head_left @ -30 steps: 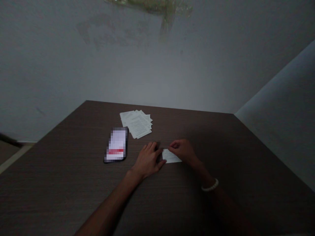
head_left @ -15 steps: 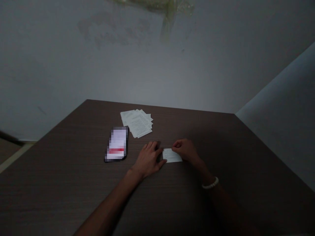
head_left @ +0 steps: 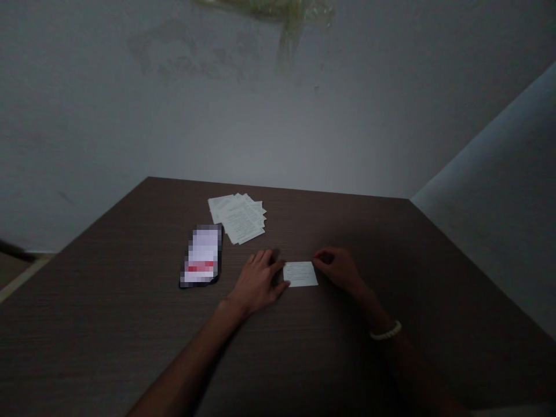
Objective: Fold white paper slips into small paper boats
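A small white slip of printed paper (head_left: 300, 274) lies flat on the dark wooden table (head_left: 269, 359). At its left edge rests my left hand (head_left: 255, 284), palm down with fingers apart; the thumb and index fingertip touch the paper's left corners. My right hand (head_left: 341, 270), wearing a pale beaded bracelet (head_left: 386, 332) on the wrist, is closed in a pinch at the slip's far right corner. The exact contact of those fingertips is too small to see clearly.
Several printed paper sheets (head_left: 238, 217) lie in a fanned pile farther back. A phone (head_left: 202, 255) with a blurred bright screen sits left of my left hand. Behind the table's far edge stands a stained grey wall (head_left: 278, 127).
My right hand has slid right along the slip's far edge to its corner, uncovering more of the print. My left hand stays at the left edge. The view has shifted slightly.
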The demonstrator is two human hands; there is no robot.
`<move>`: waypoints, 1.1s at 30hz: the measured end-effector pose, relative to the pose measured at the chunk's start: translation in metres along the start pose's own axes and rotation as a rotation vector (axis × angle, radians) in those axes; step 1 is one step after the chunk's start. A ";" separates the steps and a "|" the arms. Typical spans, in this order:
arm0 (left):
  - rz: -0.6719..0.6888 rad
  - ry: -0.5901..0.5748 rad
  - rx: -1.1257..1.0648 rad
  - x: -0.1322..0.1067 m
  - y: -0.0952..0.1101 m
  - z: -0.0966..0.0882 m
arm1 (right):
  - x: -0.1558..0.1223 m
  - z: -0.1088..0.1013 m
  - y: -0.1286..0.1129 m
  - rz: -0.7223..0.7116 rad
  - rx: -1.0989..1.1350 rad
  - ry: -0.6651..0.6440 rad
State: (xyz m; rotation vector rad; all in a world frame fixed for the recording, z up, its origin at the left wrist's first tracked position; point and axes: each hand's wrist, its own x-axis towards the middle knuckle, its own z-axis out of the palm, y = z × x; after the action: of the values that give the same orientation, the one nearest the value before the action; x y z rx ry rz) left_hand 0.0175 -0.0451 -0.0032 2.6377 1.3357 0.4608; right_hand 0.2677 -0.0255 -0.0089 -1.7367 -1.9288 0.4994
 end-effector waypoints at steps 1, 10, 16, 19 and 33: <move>0.005 -0.002 -0.002 0.000 -0.001 -0.001 | -0.003 0.002 -0.002 -0.074 0.000 0.004; -0.007 0.063 -0.013 0.001 -0.014 0.002 | -0.024 0.016 -0.016 -0.457 -0.068 -0.087; 0.058 0.105 -0.014 0.001 -0.011 0.008 | -0.029 0.020 -0.025 -0.342 -0.052 -0.095; 0.159 0.046 -0.063 0.000 -0.005 0.008 | -0.030 0.022 -0.030 -0.244 -0.080 -0.041; 0.169 -0.025 -0.059 0.000 0.004 0.008 | -0.030 0.017 -0.031 -0.327 -0.352 -0.035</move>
State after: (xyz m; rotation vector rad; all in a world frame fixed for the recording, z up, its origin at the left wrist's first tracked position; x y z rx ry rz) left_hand 0.0228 -0.0473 -0.0097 2.7096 1.0802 0.4784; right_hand 0.2349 -0.0580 -0.0084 -1.5655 -2.3793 0.0738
